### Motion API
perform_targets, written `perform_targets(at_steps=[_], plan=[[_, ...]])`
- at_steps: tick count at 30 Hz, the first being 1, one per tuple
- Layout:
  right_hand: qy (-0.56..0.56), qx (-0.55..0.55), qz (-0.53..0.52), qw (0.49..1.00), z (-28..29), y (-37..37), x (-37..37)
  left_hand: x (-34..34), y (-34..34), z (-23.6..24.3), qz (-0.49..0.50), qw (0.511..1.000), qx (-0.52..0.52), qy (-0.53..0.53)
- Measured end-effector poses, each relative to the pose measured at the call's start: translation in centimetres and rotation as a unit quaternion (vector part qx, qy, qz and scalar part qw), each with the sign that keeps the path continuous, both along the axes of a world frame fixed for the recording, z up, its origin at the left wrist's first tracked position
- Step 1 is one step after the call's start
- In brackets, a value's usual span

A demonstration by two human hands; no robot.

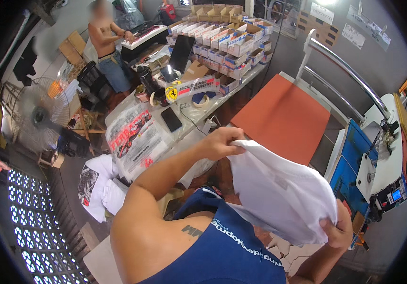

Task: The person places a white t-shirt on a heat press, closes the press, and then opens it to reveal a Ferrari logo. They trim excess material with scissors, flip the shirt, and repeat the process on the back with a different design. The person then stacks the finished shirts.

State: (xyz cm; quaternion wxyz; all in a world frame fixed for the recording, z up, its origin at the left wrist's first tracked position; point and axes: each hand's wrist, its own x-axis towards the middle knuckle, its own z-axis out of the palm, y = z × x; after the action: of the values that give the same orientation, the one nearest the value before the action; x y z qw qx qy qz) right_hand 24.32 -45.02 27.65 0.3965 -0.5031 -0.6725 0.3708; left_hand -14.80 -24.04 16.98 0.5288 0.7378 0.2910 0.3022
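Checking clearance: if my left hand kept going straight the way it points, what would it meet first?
Likely the orange platen of the heat press; the left hand, gripping the white shirt, points toward it. Depth is unclear.

Left hand (220,142), right hand (338,229): grips closed, arms raised.

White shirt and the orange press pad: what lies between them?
Nothing: in the head view, the white shirt, held by left hand and right hand, hangs directly before the orange pad.

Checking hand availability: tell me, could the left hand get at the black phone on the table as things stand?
Probably not right away: the left hand grips the white shirt. The black phone lies uncovered nearby on the table.
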Motion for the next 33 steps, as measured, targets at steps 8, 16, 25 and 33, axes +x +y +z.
perform_targets(at_steps=[8,16,25,33], plan=[[-0.085,-0.065,-0.357,0.928,-10.6,-0.5,0.2,-0.1,3.5,0.8,-0.1,0.948,0.25,0.173],[-0.168,-0.096,-0.404,0.894,-13.7,4.7,-2.8,-5.0,14.7,-4.9,-0.097,0.973,0.168,0.126],[-0.074,-0.212,-0.443,0.868,-13.9,6.2,-1.0,-6.7,19.7,-4.1,-0.043,0.978,0.057,0.196],[0.054,-0.265,-0.365,0.891,-10.9,7.9,1.2,-7.7,21.0,-0.7,-0.012,0.982,-0.136,0.131]])
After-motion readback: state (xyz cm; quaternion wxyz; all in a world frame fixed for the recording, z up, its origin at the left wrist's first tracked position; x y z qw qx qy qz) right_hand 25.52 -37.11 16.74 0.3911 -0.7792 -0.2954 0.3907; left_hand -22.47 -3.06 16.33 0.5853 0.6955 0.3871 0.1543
